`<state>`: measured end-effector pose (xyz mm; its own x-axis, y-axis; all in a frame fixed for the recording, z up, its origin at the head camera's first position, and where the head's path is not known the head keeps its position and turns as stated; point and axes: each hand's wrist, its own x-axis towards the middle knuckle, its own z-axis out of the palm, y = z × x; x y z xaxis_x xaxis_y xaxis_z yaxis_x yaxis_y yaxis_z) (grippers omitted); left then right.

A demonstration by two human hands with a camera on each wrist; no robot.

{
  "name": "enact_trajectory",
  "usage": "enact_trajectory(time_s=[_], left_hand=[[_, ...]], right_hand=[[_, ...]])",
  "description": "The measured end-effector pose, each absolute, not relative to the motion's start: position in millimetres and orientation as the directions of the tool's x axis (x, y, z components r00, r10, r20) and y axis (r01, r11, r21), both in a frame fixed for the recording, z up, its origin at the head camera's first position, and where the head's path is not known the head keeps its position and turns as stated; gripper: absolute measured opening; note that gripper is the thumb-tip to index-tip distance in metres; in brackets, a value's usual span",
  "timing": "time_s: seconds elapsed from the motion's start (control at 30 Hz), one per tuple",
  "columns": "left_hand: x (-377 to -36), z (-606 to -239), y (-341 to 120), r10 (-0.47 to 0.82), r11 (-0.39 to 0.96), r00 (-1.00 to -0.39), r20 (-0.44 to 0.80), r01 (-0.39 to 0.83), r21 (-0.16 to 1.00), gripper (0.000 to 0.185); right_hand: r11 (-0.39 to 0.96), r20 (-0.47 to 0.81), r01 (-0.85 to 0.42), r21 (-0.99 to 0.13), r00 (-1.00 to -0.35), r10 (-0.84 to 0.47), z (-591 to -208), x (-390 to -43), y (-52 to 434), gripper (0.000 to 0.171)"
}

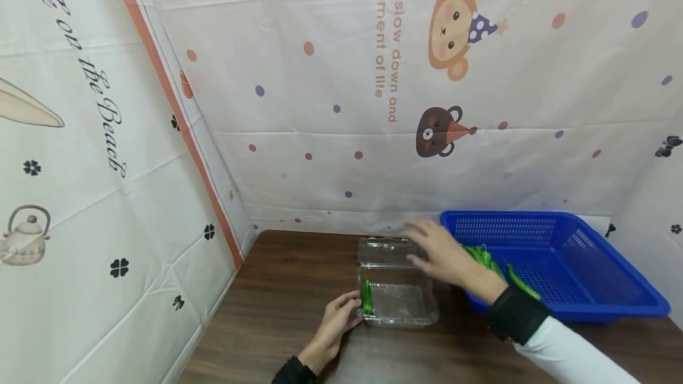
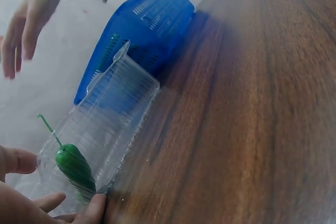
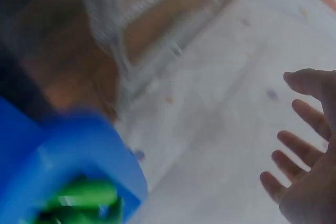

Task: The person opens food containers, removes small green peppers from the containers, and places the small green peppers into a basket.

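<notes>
A clear plastic clamshell box (image 1: 402,304) lies on the table with its lid folded back. One green chili pepper (image 1: 367,298) is inside, along the left wall; its stem shows in the left wrist view, where the pepper (image 2: 75,166) is seen through the plastic. My left hand (image 1: 336,322) grips the box's left front corner, a finger (image 2: 95,207) low against it. Over the lid's right side, my right hand (image 1: 440,253) is raised with spread fingers and holds nothing. More green peppers (image 1: 482,258) lie in the blue basket's left part.
The blue plastic basket (image 1: 560,307) stands right of the box, with perforated walls. A brown wooden table (image 1: 256,325) carries everything. Printed white cloth (image 1: 320,182) hangs behind the table and along the left side.
</notes>
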<state>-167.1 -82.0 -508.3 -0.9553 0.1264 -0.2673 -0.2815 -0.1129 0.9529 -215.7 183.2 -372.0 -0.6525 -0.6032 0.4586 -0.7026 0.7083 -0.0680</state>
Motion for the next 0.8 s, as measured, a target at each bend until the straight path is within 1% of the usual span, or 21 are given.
enact_trajectory(time_s=[0.07,0.13,0.23,0.33,0.43,0.6,0.7,0.8], left_hand=[[-167,-509,-81,0.125,-0.111,-0.956,-0.264,-0.278,0.954,0.048],[-167,-509,-81,0.124,-0.109,-0.958,-0.258,-0.271,0.956,0.048],[-166,-509,-80,0.122,-0.107,-0.96,-0.253,-0.267,0.958,0.048],[-166,-509,-79,0.122,-0.104,-0.958,-0.259,-0.271,0.957,0.048],[-166,-508,-79,0.122,-0.102,-0.958,-0.26,-0.273,0.957,0.048],[-170,-509,-83,0.122,-0.096,-0.959,-0.256,-0.268,0.959,0.048],[-171,-511,-82,0.123,-0.097,-0.958,-0.257,-0.27,0.958,0.048],[-170,-511,-81,0.124,-0.097,-0.956,-0.266,-0.278,0.956,0.048]], right_hand=[[0.686,0.412,-0.725,-0.055,-0.643,-0.646,-389,-210,174,0.052],[0.666,0.345,-0.743,-0.067,-0.643,-0.683,-405,-205,166,0.054],[0.648,0.245,-0.752,-0.124,-0.656,-0.714,-423,-198,157,0.053],[0.637,0.187,-0.747,-0.191,-0.665,-0.723,-435,-194,150,0.05],[0.625,0.17,-0.75,-0.215,-0.659,-0.732,-444,-194,143,0.05],[0.597,0.175,-0.779,-0.191,-0.626,-0.76,-456,-199,131,0.051],[0.595,0.171,-0.782,-0.188,-0.622,-0.764,-460,-201,128,0.048],[0.595,0.157,-0.773,-0.219,-0.63,-0.761,-463,-202,127,0.045]])
